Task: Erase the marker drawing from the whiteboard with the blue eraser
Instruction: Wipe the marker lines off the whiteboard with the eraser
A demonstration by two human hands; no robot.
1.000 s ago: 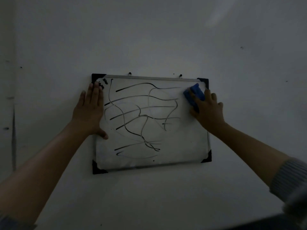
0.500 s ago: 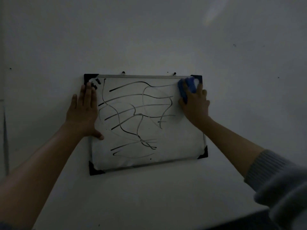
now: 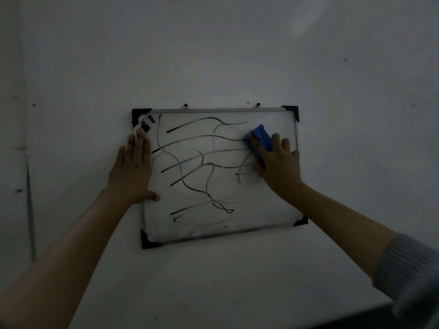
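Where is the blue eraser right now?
In the head view, the blue block eraser is pressed on the framed whiteboard's upper right area, under the right hand, at the right ends of the black marker lines.

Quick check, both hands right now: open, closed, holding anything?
Left hand: open, flat against the whiteboard's left edge, holding nothing.
Right hand: closed on the blue eraser, pressed to the whiteboard.

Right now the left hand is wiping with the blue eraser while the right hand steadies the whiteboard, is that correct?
Not quite: the head view shows the hands swapped. The right hand wipes with the blue eraser, while the left hand steadies the whiteboard.
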